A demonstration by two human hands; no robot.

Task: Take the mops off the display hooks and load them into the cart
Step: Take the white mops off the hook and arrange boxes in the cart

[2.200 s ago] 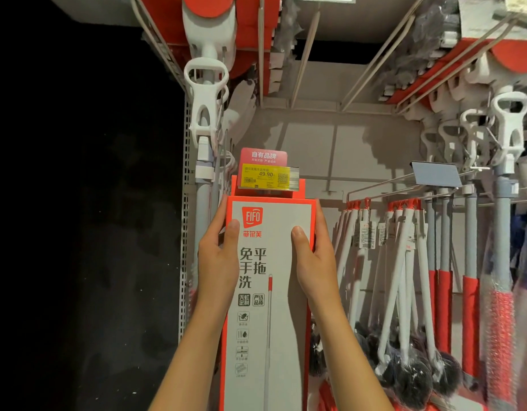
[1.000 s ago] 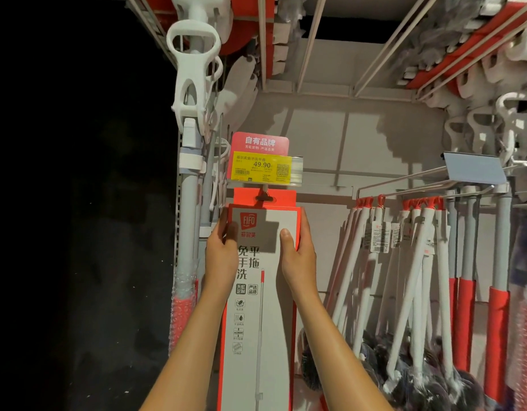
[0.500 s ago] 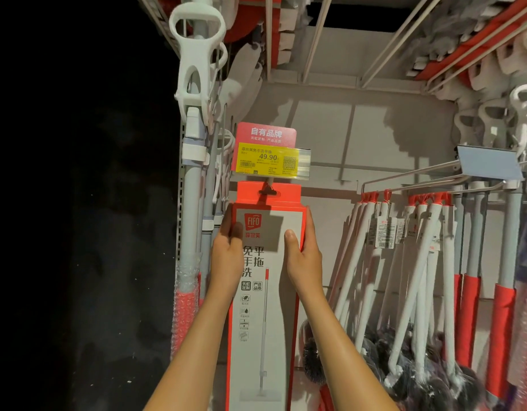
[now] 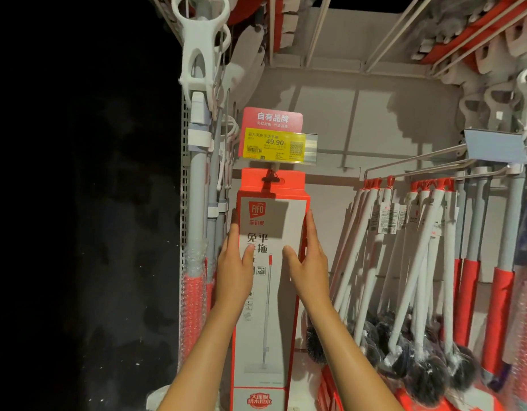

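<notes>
Both hands (image 4: 235,271) (image 4: 311,266) grip mop box (image 4: 271,292) | bottom cut off

Boxed mop (image 4: 269,292) hanging from hook (image 4: 270,177) directly below price tag (image 4: 274,142). Left hand (image 4: 235,268) on box's left edge, right hand (image 4: 308,262) on right edge. Pole mops (image 4: 198,179) left of box; brushes (image 4: 404,277) hanging to right.

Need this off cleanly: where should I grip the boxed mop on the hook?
Clamp the boxed mop by its two long orange side edges, upper half, as the left hand and right hand do now; it's tall, narrow and hangs by its top tab.
</notes>
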